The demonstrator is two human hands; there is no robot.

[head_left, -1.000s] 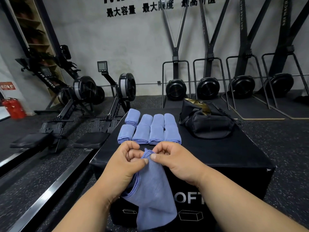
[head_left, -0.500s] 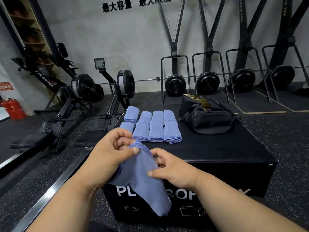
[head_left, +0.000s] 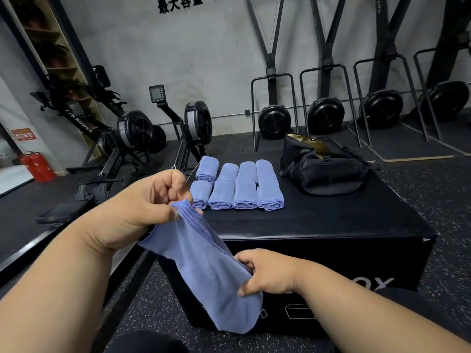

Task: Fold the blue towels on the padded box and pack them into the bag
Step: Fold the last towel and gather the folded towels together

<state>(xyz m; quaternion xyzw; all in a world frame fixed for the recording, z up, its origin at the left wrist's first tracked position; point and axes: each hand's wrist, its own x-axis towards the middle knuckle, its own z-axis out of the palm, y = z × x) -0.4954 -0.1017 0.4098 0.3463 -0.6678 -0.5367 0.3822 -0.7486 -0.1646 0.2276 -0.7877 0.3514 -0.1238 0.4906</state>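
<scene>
Head view: towel (head_left: pixel 201 271) pinched between both hands' fingers (head_left: pixel 175 212).

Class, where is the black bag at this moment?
In the head view the black bag sits at the far right of the padded box, just right of the folded blue towels.

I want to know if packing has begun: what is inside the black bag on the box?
The black bag is open at the top, showing only an olive-gold lining. No blue towel shows inside; its lower interior is hidden by its own walls.
</scene>
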